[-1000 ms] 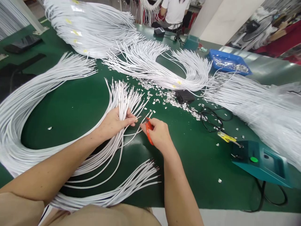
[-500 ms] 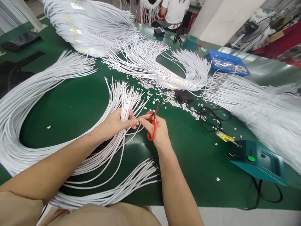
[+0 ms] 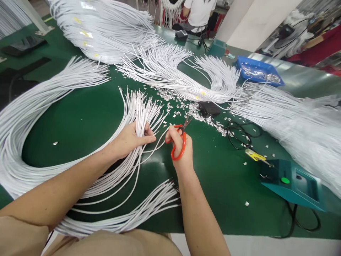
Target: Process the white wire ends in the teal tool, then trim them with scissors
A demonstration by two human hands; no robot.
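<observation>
My left hand [image 3: 133, 139] is wrapped round a bundle of white wires [image 3: 141, 117] near their upper ends, its thumb pointing right. To the right of it, my right hand [image 3: 183, 149] holds red-handled scissors [image 3: 181, 145], the handles looped over the fingers and the blades pointing up and away. Thumb and forefinger of that hand are close together; a single white wire seems to run toward them, but I cannot make out whether they pinch it. The held wires curve back left across the green table [image 3: 207, 199]. Another small sheaf of wires [image 3: 154, 202] lies in front, near my body.
Small silvery scraps [image 3: 197, 113] are scattered beyond my hands, around a black box [image 3: 209, 108]. Larger white wire bundles [image 3: 106, 32] lie behind. A blue tray [image 3: 277, 82] holds more silvery pieces. At right stands a teal device [image 3: 290, 181] with a cable. A person [image 3: 198, 14] is in the background.
My right hand with the scissors has moved slightly right, away from my left hand, and the two no longer meet. My left thumb has straightened; the bundle stays in place.
</observation>
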